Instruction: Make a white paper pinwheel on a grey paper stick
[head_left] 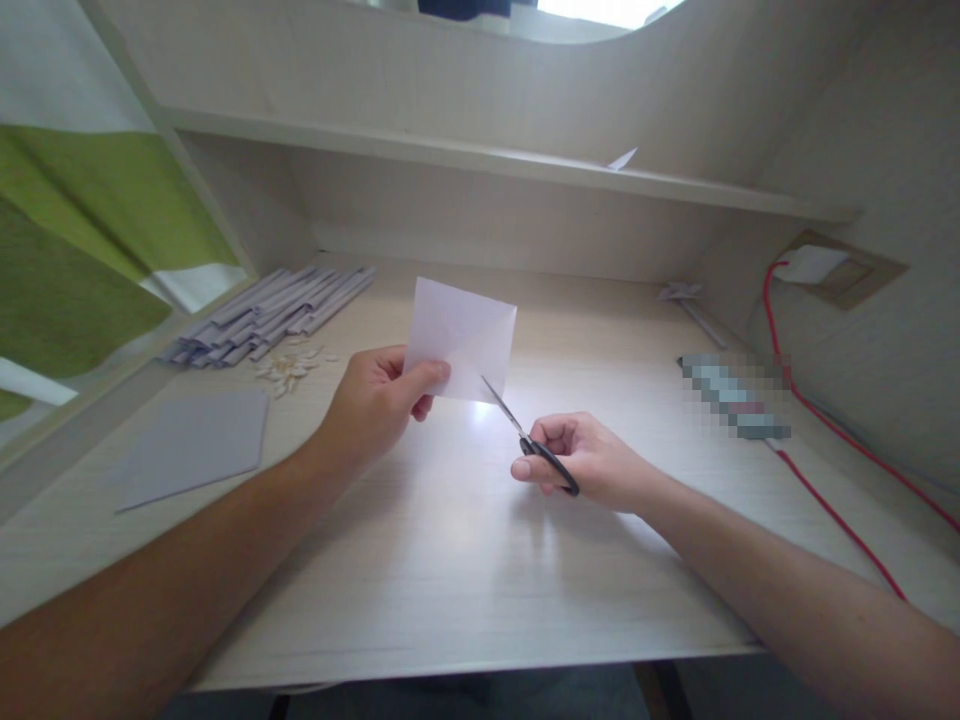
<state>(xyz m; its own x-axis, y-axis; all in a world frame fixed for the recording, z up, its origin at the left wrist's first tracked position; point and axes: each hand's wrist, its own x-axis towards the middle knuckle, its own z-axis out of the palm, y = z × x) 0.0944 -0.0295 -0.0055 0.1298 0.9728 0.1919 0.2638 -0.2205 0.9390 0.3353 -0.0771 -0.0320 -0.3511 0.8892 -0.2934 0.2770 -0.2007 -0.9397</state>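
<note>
A square sheet of white paper [469,335] is pinched at its lower left between the thumb and fingers of my left hand [386,390], raised above the desk. My right hand [577,460] grips a pair of scissors [510,412] by the black handles. Their metal blades point up and left, and the tip overlaps the lower right part of the sheet. The blades look nearly closed; whether they touch the paper, I cannot tell.
Rolled paper tubes [262,315] lie piled at the back left, beside small pale scraps [289,365]. A stack of paper [199,445] rests at left. To the right are a blurred-out device [731,397], red cables [840,520] and a thin paper piece [697,310]. A shelf [510,158] spans the back.
</note>
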